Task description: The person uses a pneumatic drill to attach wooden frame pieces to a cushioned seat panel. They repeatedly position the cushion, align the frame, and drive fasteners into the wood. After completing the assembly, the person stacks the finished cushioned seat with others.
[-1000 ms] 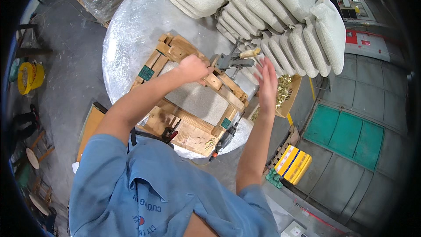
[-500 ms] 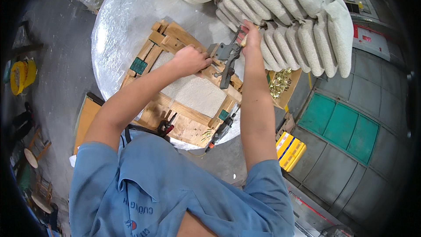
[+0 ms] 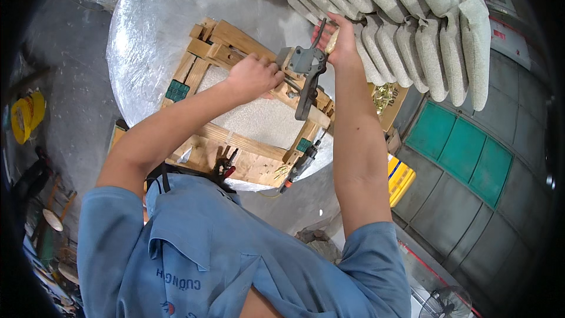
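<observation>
My left hand (image 3: 254, 76) lies over the upper rail of a wooden frame (image 3: 235, 148), its fingers curled onto the wood. Inside the frame is a pale, speckled, padded-looking panel (image 3: 259, 122). My right hand (image 3: 343, 40) is closed around the pale yellow handle of a grey metal tool (image 3: 303, 62) with a long dark arm and a curved lever. That tool sits above the frame's right part, its dark arm pointing down toward me. Whether it touches the wood I cannot tell. Green pieces (image 3: 177, 90) are fixed at the frame's sides.
Stacked pale padded panels (image 3: 406, 47) fill the far right. A carton of brass-coloured fasteners (image 3: 385, 99) stands under them. A power driver (image 3: 301, 166) and a red-handled tool (image 3: 226, 165) lie at the near edge of the round, film-wrapped table (image 3: 132, 47).
The grey tool now stands more upright, its dark arm hanging more steeply. My right hand shows more open fingers around the handle. My left hand stays on the rail; the whole view has shifted slightly.
</observation>
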`<state>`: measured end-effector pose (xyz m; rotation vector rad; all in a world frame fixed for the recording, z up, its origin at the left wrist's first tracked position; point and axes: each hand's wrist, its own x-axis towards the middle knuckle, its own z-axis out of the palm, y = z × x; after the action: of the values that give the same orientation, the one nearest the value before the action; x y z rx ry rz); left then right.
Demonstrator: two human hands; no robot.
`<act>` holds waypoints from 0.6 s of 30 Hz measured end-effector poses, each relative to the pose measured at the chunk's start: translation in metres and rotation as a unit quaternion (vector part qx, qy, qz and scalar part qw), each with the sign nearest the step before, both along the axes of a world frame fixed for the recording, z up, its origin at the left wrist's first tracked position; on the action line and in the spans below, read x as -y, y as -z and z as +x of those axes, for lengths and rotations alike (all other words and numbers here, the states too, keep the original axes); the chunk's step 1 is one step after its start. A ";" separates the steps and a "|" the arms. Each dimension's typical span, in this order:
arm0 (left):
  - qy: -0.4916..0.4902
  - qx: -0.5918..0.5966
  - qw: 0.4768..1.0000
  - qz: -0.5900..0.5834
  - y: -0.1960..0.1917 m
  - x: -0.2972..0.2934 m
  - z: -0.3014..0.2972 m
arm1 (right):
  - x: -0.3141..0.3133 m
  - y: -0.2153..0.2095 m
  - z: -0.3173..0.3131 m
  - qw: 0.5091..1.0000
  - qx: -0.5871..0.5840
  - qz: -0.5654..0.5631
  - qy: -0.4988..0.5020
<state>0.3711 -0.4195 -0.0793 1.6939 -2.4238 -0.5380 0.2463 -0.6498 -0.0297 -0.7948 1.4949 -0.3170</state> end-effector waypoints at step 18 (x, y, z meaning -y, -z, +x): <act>0.008 0.017 0.999 -0.030 0.001 0.006 0.007 | -0.053 0.004 -0.035 0.992 -0.037 -0.123 0.018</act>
<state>0.3784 -0.4257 -0.0799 1.6738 -2.4533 -0.4392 0.2112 -0.5965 -0.0342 -0.9849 1.5604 -0.5106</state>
